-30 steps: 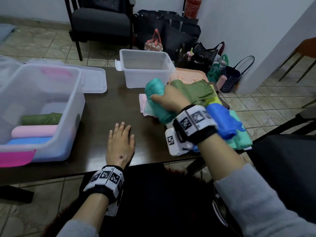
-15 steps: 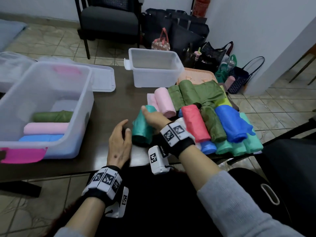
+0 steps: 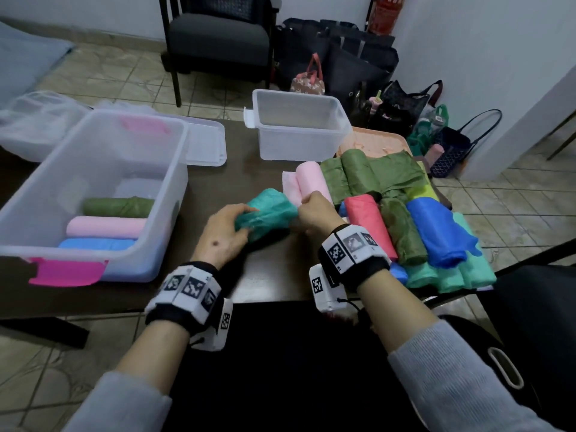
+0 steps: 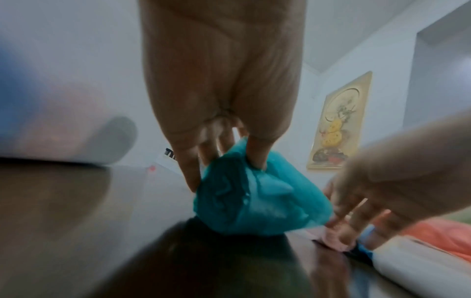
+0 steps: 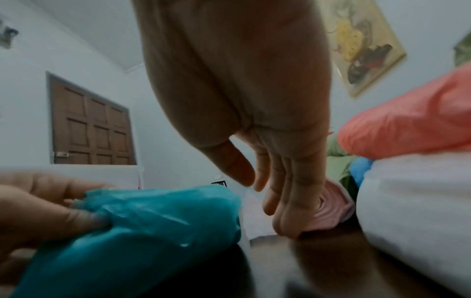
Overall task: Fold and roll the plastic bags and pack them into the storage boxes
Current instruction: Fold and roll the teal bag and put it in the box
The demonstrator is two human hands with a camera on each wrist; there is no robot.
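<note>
Left hand [image 3: 223, 233] grips the teal bag [image 3: 268, 213] at frame centre, fingers curled into it; right hand [image 3: 318, 213] fingers loose, tips hidden against the pink roll [image 3: 313, 182]; wrist views blurred.

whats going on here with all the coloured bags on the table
A person is packing rolled plastic bags into storage boxes. The left hand grips a crumpled teal plastic bag over the dark wooden table, while the right hand is open, its fingers touching a rolled pale pink bag. The large clear storage box with pink latches on the left holds green, pink and blue rolls. A smaller clear box looks empty, and more coloured bags lie piled at the right.
</note>
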